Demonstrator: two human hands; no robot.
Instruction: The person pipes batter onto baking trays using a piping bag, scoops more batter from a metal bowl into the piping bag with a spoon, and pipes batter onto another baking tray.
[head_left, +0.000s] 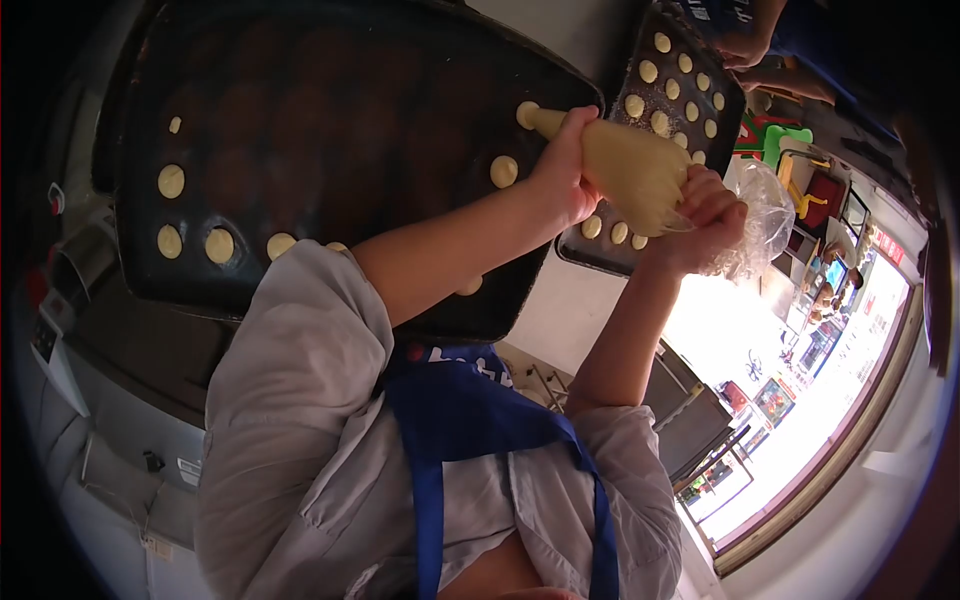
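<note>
A piping bag (635, 165) full of pale yellow batter slants across the far right part of a dark baking tray (330, 150). My left hand (570, 170) is closed round its narrow end, near the tip. The tip meets a round batter mound (526, 115) by the tray's far right corner. My right hand (712, 222) grips the gathered top of the bag, and loose clear plastic (765, 215) bunches out beyond the fist. Another batter round (503, 171) lies just nearer than the tip. More rounds (219, 246) line the tray's left and near sides, partly hidden by my left arm.
A second dark tray (600, 258) with several batter rounds and pale powder stands to the right. Another person's hand (742, 48) is at its far edge. A green and red plastic stool (775, 138) and a bright doorway (800, 400) are further right.
</note>
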